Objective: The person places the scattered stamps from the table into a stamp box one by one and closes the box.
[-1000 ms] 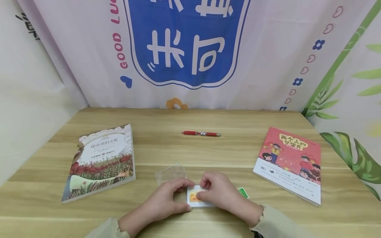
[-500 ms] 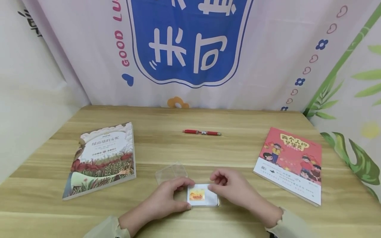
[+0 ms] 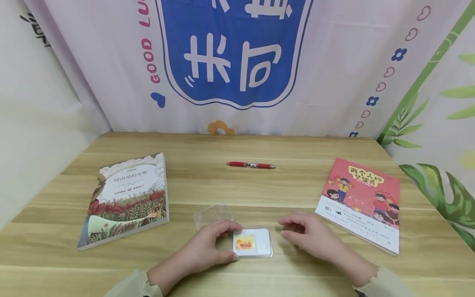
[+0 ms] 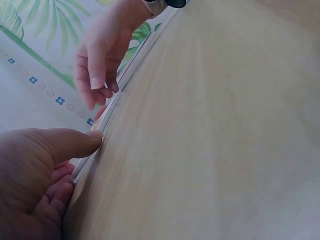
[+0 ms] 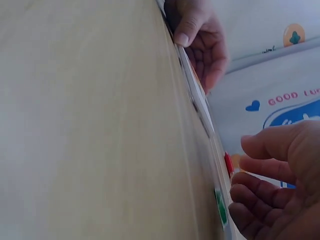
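A small white card (image 3: 245,242) with a yellow-orange picture lies in a shallow clear plastic case (image 3: 270,252) on the table. My left hand (image 3: 208,244) holds the case at its left end, the thumb at the near corner and fingers at the far one. To the right, apart from the case, my right hand (image 3: 315,236) hovers low with loosely bent fingers and holds nothing. In the right wrist view a green piece (image 5: 220,207) lies on the table by that hand; the hand hides it in the head view. Beyond my left hand lies a clear plastic cover (image 3: 215,214).
A red pen (image 3: 250,165) lies farther back on the wooden table (image 3: 200,185). One illustrated book (image 3: 128,198) sits at the left, and a red-and-white book (image 3: 361,202) at the right. Printed curtains (image 3: 326,82) hang behind the table.
My right hand has let go of the card and drawn away to the right, uncovering the card and the case's right end. My left hand stays at the case's left end.
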A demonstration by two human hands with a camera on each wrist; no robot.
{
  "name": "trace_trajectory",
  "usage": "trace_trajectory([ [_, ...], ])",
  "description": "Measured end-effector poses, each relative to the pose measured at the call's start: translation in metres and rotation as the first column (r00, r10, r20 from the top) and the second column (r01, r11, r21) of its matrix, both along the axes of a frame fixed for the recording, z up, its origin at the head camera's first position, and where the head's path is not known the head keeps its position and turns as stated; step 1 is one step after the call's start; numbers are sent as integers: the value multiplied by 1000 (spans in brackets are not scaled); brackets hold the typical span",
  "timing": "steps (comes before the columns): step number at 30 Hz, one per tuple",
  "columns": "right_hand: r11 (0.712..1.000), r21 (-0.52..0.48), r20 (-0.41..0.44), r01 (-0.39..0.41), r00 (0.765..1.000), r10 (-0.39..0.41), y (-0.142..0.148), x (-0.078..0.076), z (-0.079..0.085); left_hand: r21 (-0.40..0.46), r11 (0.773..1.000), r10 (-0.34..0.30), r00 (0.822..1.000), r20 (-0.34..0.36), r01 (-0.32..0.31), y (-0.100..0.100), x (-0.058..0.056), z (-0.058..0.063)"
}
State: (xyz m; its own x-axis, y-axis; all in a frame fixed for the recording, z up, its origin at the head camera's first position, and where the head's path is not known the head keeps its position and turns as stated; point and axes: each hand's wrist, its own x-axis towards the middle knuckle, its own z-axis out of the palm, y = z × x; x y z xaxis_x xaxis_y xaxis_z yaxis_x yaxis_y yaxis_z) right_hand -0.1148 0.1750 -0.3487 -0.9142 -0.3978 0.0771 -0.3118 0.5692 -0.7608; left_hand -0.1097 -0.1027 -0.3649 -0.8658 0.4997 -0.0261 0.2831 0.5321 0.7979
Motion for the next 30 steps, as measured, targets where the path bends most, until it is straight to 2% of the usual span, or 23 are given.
trace_trajectory([
  [7,999,54,-78,-6,997,10,21,-1,-4,-4,1000,2,1000,2,-2,0,0,0],
  [15,993,110,-103,-37,994,49,39,-1,-5,-8,1000,1,1000,-22,-1,0,0,0],
  [18,995,92,-77,-38,996,45,43,-3,-8,0,1000,-2,1000,-28,2,0,0,0],
  [24,1000,16,32,-10,999,9,47,-7,-12,10,1000,-7,999,-34,7,0,0,0],
  [30,1000,12,31,5,1000,-5,47,-9,-15,9,1000,-8,999,-43,9,0,0,1],
])
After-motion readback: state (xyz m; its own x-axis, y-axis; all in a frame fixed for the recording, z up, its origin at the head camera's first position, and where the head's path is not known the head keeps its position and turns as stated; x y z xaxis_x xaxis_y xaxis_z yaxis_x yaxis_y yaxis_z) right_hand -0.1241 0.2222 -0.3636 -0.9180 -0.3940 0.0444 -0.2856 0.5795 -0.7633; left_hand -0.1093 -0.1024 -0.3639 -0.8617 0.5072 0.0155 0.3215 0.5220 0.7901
